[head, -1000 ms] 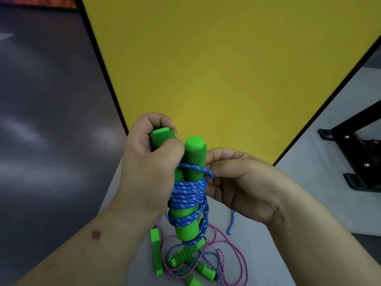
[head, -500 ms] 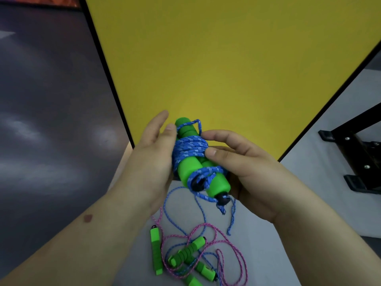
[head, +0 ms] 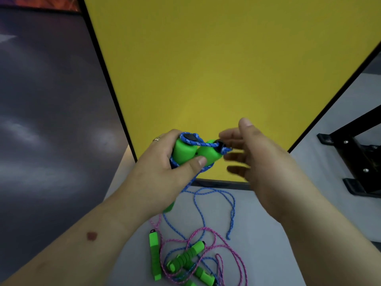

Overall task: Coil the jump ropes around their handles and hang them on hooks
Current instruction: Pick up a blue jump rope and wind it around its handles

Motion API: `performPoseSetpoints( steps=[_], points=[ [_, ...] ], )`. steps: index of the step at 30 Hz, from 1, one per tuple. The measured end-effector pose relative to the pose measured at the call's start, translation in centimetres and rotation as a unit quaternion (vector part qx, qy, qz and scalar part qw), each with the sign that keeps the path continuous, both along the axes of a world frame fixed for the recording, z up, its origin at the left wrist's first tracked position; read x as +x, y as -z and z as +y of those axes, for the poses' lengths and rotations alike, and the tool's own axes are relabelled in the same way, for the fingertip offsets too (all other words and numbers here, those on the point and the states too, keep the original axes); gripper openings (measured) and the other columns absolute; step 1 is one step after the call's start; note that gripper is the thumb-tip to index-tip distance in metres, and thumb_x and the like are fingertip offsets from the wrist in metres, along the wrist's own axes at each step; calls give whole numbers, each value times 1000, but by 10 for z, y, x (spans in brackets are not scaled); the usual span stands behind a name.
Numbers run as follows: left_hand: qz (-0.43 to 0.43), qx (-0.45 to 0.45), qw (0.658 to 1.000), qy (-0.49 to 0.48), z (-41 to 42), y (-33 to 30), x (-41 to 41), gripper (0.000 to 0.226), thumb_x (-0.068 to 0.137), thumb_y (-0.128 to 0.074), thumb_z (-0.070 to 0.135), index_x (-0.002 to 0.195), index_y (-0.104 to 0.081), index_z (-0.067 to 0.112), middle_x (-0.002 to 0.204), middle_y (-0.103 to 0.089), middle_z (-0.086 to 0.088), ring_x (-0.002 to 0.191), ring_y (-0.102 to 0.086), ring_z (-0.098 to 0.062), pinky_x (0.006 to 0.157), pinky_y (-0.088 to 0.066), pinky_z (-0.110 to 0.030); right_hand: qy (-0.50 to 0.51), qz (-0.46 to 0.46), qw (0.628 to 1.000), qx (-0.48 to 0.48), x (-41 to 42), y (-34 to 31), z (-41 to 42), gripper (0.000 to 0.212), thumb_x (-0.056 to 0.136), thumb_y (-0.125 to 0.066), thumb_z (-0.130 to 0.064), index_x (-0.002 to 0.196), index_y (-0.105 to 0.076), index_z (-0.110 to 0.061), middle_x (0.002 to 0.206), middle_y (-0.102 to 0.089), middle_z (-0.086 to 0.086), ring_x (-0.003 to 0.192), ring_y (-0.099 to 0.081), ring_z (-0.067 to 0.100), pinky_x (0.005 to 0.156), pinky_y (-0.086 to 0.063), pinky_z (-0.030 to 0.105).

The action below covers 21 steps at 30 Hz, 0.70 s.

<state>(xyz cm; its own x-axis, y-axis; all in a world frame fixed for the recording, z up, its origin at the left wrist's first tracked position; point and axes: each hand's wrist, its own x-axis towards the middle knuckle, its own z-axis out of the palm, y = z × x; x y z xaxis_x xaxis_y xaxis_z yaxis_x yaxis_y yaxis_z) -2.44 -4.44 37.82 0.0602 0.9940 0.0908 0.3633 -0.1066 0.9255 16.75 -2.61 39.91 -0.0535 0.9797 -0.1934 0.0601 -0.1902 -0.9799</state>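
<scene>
While a big yellow panel (head: 226, 69) fills the space ahead and a dark wall (head: 47, 100) runs along its left, a pale grey table (head: 257, 234) spreads out below the person's arms, with a black metal frame (head: 354, 153) standing off to the right. The left hand (head: 165, 172) is raised above the table and grips two green foam handles (head: 193, 153) side by side, thumb pressed across their front and fingers curled behind; a ring shows on one finger. The right hand (head: 257, 157) hovers just beside the handles' ends with its fingers straight and blurred, grasping nothing that I can make out. A blue rope (head: 214, 195) crosses the black end caps of the held handles, wraps under the left hand, and trails down in loose loops onto the table. Nearer the person, a tangle of pink rope (head: 233, 244) lies on the table with more green handles (head: 155, 256) scattered through it, one ribbed handle (head: 186, 258) lying at a slant.
</scene>
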Motion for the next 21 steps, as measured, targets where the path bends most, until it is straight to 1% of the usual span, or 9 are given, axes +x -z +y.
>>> performPoseSetpoints(
  steps=[2,5,7,11,13,15,16,19,21],
  points=[
    [0,-13,1000,-3,0,0,0,27,89,-72,50,92,-61,26,89,-64,-8,77,-62,-22,71,-51,-43,-34,-34,993,104,1,-8,-4,27,85,-61,-52,97,-77,-34,102,-74,-8,93,-67,12,85,-54,32],
    [-3,-21,1000,15,-2,-3,4,23,91,-72,49,92,-61,28,74,-61,2,63,-54,-9,59,-46,-27,-96,-114,978,145,-2,-11,-10,9,85,-76,-35,94,-77,-34,91,-72,-6,72,-64,12,66,-50,26],
    [1,-19,1000,16,-4,-3,7,19,89,-74,45,95,-61,32,74,-63,8,61,-54,-4,54,-45,-20,-95,-165,970,151,-3,-9,-10,1,87,-76,-32,88,-76,-32,78,-70,-7,59,-57,8,55,-44,22],
    [20,4,1000,22,-3,4,5,29,86,-78,47,105,-58,39,93,-66,17,77,-65,-2,67,-51,-22,-49,-148,982,108,-6,-8,-10,13,90,-71,-36,82,-73,-26,63,-67,6,46,-44,19,44,-36,34],
    [30,9,999,22,-3,6,4,40,83,-79,51,113,-53,46,108,-62,19,90,-69,-7,74,-55,-27,-22,-114,990,86,-7,-6,-9,15,88,-73,-39,84,-74,-24,68,-72,7,56,-60,35,53,-53,49],
    [52,1,998,29,-4,5,4,52,76,-79,55,118,-47,53,114,-57,21,93,-68,-8,74,-55,-30,-10,-92,993,74,-10,-1,-9,22,82,-74,-44,86,-74,-22,77,-74,13,71,-66,45,70,-55,64],
    [63,-5,997,35,-4,5,4,57,73,-78,55,120,-46,55,113,-56,21,92,-68,-9,73,-54,-31,-13,-86,994,68,-11,0,-10,25,79,-73,-45,86,-74,-21,80,-74,15,75,-67,48,73,-55,67],
    [31,-26,998,55,-2,1,-1,50,82,-84,37,120,-55,52,109,-61,16,86,-71,-13,70,-58,-32,-51,-34,998,26,-6,-1,-7,24,91,-70,-35,85,-75,-13,86,-74,20,76,-70,38,82,-60,59],
    [-61,-76,992,81,1,-3,-9,40,85,-82,23,119,-67,41,117,-68,1,95,-75,-23,84,-62,-41,-73,33,997,3,2,-5,-4,26,99,-59,-26,84,-76,-12,81,-72,13,75,-69,27,78,-62,46]
  ],
)
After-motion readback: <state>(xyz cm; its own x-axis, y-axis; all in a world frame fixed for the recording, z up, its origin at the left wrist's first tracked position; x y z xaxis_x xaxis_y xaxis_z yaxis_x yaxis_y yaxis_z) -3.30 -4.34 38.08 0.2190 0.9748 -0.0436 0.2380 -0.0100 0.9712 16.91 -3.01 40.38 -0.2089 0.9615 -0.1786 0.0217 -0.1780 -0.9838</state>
